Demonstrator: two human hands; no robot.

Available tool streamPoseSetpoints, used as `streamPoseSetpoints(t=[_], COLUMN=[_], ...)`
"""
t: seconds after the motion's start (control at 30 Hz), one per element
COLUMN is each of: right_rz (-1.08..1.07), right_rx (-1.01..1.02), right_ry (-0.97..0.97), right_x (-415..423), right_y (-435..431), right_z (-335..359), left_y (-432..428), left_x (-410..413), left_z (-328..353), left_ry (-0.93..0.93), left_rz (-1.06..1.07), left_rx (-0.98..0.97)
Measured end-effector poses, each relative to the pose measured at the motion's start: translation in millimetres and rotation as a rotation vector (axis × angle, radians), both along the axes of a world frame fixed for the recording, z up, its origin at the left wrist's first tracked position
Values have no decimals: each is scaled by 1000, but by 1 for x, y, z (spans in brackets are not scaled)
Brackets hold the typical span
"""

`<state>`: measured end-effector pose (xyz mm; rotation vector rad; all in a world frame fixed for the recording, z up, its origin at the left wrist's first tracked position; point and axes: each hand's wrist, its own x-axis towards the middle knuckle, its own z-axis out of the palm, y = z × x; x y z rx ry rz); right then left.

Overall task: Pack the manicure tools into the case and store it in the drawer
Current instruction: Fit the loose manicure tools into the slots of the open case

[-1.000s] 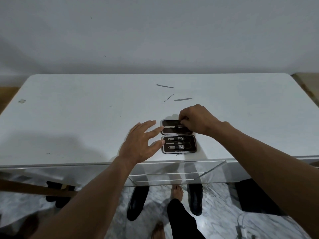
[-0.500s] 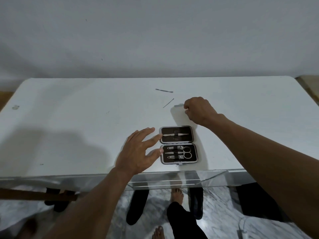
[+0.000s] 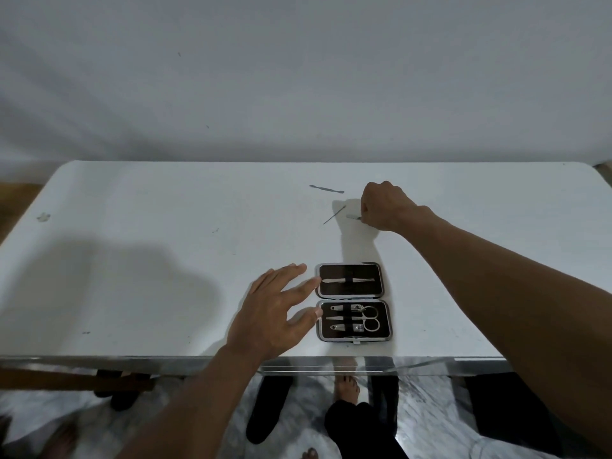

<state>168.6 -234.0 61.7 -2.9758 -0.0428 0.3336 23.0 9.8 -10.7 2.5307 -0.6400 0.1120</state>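
Right hand (image 3: pixel 384 207) pinches a tool (image 3: pixel 352 216), 12 o'clock of the case (image 3: pixel 351 303), for packing. Left hand (image 3: pixel 275 313), spread wide, steadies the case at 9 o'clock.

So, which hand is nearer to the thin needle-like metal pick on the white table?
Right. The right hand is right of the pick, pinching a flat metal tool; the left hand is beside the open black case.

The table (image 3: pixel 132 260) gives wide room left of the open case (image 3: pixel 352 303), beyond the left hand (image 3: pixel 278 313) just beside it. Behind the case, a bare strip ends at a thin pick (image 3: pixel 334 214), a pusher (image 3: pixel 326 189) and the right hand (image 3: pixel 385 207) pinching a file (image 3: pixel 351 216).
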Motion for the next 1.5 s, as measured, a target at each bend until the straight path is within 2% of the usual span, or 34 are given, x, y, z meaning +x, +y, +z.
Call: streamPoseSetpoints(t=[0.33,0.7,1.0,1.17,1.27,1.37,1.5], right_rz=[-120,-90,-139,-198,-194,-167,-148], right_rx=[70,3,132,472,627,627,506], right_ry=[138,48,25,-3,75,133,47], right_x=[-2,-16,-44,-83,-110,-131,-146], right_y=[4,16,5,-7,-9,-12,-13], right_z=[7,5,-1,14,23,23,12], left_y=[0,0,-1,0,1,0,-1], left_x=[-1,-2,-2,-2,-1,-1,1], left_z=[2,2,2,0,-1,-2,-3], left_ry=[5,7,-12,-20,-25,-28,-49], left_rz=[8,6,-17,-18,-11,-1,9], left_rx=[0,-1,34,55,56,57,63])
